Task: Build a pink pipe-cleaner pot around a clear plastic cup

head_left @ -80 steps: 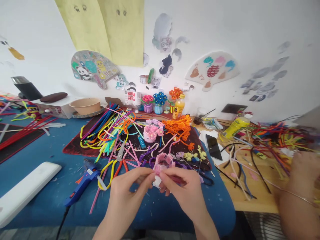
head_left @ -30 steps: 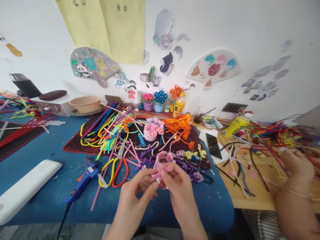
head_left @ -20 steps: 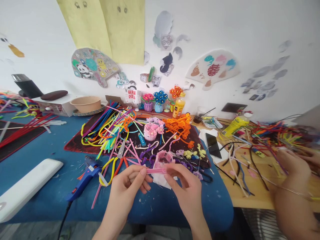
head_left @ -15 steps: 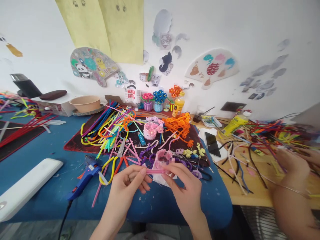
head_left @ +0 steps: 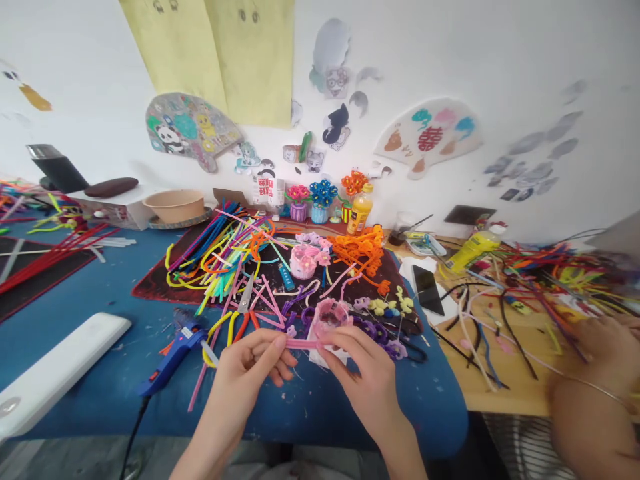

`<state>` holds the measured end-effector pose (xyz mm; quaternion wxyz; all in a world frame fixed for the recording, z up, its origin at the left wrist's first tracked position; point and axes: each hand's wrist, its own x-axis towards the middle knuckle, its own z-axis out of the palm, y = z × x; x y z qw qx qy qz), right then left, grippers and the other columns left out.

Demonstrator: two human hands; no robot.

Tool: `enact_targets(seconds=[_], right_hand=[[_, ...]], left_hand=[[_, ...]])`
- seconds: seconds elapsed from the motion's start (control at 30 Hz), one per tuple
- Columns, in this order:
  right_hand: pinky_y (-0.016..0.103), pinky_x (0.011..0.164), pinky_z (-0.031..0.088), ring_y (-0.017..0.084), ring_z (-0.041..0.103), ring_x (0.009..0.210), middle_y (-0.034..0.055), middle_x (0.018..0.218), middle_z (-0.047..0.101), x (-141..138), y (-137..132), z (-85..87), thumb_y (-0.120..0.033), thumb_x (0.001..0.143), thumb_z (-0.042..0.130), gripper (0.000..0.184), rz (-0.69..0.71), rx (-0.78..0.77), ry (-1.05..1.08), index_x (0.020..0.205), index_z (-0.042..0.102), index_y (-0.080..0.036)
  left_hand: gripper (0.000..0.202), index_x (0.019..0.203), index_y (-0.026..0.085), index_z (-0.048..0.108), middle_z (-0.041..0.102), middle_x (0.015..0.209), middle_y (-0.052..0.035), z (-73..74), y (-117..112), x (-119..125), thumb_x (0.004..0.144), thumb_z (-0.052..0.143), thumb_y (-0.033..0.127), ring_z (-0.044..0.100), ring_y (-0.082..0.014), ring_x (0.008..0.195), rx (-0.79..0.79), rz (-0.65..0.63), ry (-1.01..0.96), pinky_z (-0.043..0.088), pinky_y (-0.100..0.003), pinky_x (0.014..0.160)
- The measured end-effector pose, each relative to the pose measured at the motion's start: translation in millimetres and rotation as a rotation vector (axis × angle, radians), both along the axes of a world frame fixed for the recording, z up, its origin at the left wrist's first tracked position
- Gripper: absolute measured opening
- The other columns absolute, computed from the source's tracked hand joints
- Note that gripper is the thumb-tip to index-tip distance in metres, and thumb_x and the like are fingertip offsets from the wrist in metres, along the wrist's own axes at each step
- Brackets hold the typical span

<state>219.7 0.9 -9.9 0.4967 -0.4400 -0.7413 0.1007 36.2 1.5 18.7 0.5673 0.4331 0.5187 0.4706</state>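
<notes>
Pinched between my two hands is a short pink pipe cleaner piece (head_left: 302, 344), held level and possibly doubled. My left hand (head_left: 257, 363) has its thumb and forefinger closed on one end, with the other fingers curled. On the other end, my right hand (head_left: 357, 370) pinches with thumb and fingers. Just beyond them stands a pink fuzzy pipe cleaner pot (head_left: 331, 313) on a white piece of paper (head_left: 323, 358). Scissors (head_left: 245, 300) with yellow and red handles and a blue hot glue gun (head_left: 175, 350) lie to the left.
Loose pipe cleaners (head_left: 220, 260) cover the dark mat (head_left: 155, 277), near orange pipe cleaner pieces (head_left: 363, 250) and a finished pink pot (head_left: 303, 262). A white elongated case (head_left: 65, 373) lies left. At right are a phone (head_left: 427, 290) and a co-worker's hand (head_left: 607, 347).
My hands have shifted slightly left and down, still holding the pink piece. The view has turned a little. At right, the co-worker's hand has moved.
</notes>
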Motion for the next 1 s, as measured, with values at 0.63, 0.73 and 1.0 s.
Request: enact_targets(seconds=[0.63,0.73,1.0], right_hand=[[0.029,0.073,0.055,0.02,0.072,0.078,0.0075,0.088,0.075,-24,3,-19.7,-0.014,0.094,0.063,0.007,-0.002,-0.019,-0.047,0.093,0.068,-0.019],[0.028,0.073,0.055,0.019,0.072,0.078,0.0061,0.087,0.075,-27,1,-22.6,-0.014,0.093,0.064,0.006,0.01,-0.048,-0.029,0.092,0.067,-0.019],[0.026,0.068,0.053,0.017,0.069,0.074,0.0021,0.084,0.072,-30,2,-28.4,-0.013,0.093,0.065,0.008,0.041,-0.107,0.037,0.093,0.067,-0.021]], left_hand=[[0.053,0.129,-0.002,0.057,0.069,0.097,-0.024,-64.1,-29,-130,0.102,0.029,0.035,0.066,-0.0398,0.089,0.085,0.181,1.808,0.05,-0.044,0.07],[0.051,0.128,-0.004,0.058,0.068,0.095,-0.0226,-68.4,-22,-132,0.102,0.029,0.029,0.065,-0.0353,0.085,0.121,0.194,1.819,0.05,-0.042,0.079],[0.059,0.137,0.005,0.053,0.063,0.116,-0.0212,-51.2,-22,-123,0.099,0.023,0.039,0.065,-0.0374,0.101,-0.11,0.475,1.453,0.052,-0.043,0.077]])
